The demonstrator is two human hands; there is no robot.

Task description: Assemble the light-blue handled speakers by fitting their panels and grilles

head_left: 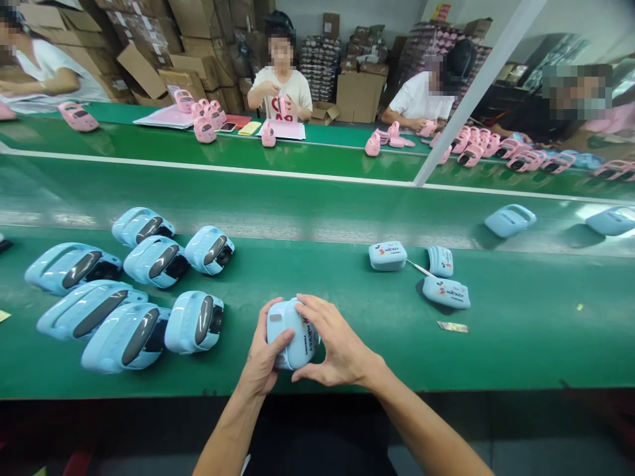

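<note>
Between my hands is a light blue rounded plastic casing (290, 330) with a Mickey print on its right side. My left hand (262, 360) is closed round its left side, the thumb lying across the front. From the right, my right hand (340, 340) curls over the printed end, fingers along the top and thumb near the lower edge. Off to the right lie a printed blue piece (387, 256), a smaller curved printed piece (440, 262) and a third printed piece (446, 292) with a thin white stick or cord beside it.
Several glossy blue housings with dark windows (124, 337) stand at the left on the green work surface (317, 264). A small strip (452, 326) lies at the right. Two blue shells (510, 220) rest farther back. Across the bench, people (281, 86) handle pink parts.
</note>
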